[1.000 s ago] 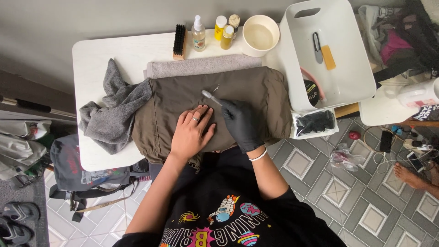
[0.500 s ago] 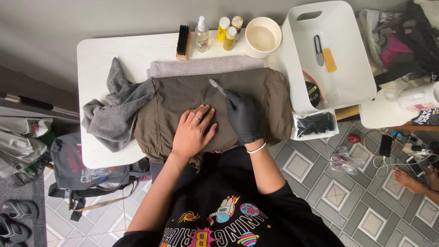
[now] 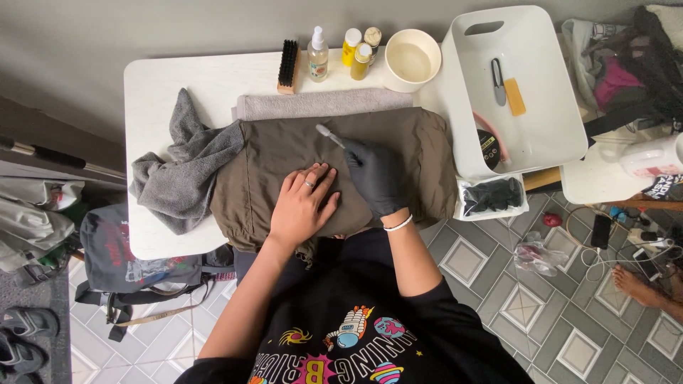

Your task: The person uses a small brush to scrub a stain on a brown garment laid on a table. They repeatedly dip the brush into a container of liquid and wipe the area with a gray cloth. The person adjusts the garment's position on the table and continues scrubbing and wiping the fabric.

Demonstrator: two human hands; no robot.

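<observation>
Head view, garment: an olive-brown garment [image 3: 284,167] lies spread across the middle of the white counter [image 3: 178,85], its near edge hanging just over the front.
Head view, left hand: the bare left hand [image 3: 302,206] lies palm down on the garment, fingers spread and pressed flat on the cloth; a ring shows on one finger. It holds nothing.
Head view, right hand: the right hand [image 3: 376,176] wears a black glove and is closed around the handle of a small pale brush [image 3: 329,134], whose head rests on the garment up and to the left of the glove. A white band circles that wrist.
Head view, hands together: the two hands lie just beside each other, the bare fingertips near the gloved knuckles.
Head view, towels: a folded grey towel [image 3: 320,104] lies along the far edge of the garment, touching it; a crumpled darker grey cloth [image 3: 181,171] lies against the garment's left end.
Head view, far edge of counter: a wooden scrub brush [image 3: 288,65], a clear spray bottle [image 3: 317,54], three small yellow bottles [image 3: 361,51] and a cream bowl [image 3: 411,60] stand in a row behind the towel.
Head view, right side: a white tub [image 3: 541,135] sits beside the garment's right end and holds small snips [image 3: 498,80] and a yellow block [image 3: 514,97]; a shallow tray of black gloves [image 3: 491,195] lies just in front of it.
Head view, floor: a dark bag [image 3: 121,249] lies on the tiled floor to the left, below the counter.
</observation>
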